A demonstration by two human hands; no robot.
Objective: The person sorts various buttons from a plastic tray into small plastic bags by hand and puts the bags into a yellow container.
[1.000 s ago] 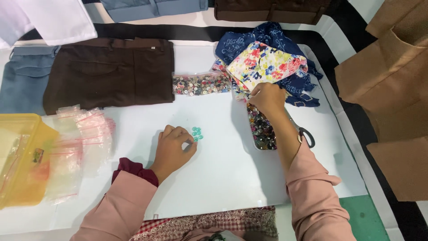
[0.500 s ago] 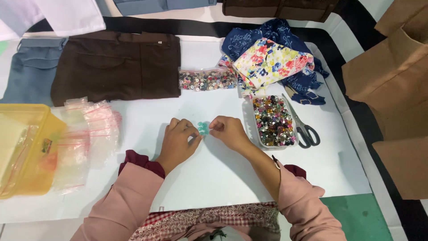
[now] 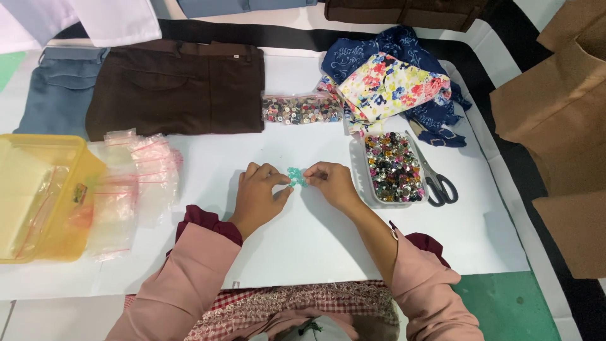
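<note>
The left hand (image 3: pixel 260 192) and right hand (image 3: pixel 332 183) met over the white table (image 3: pixel 303 233), fingertips pinched together on a small cluster of teal buttons (image 3: pixel 297 177); the cluster sat just left of the clear tray of mixed buttons (image 3: pixel 391 167). Scissors (image 3: pixel 432 173) lay right of that tray; 1 yellow box (image 3: pixel 38 196) stood far left of it.

Glossy teal beads (image 3: pixel 297 176) on a smooth matt white worktop (image 3: pixel 315 233); shiny mixed beads fill a clear plastic tray (image 3: pixel 392 167) beside metal scissors (image 3: pixel 434 179) and crinkled plastic bags (image 3: pixel 136 183).
</note>
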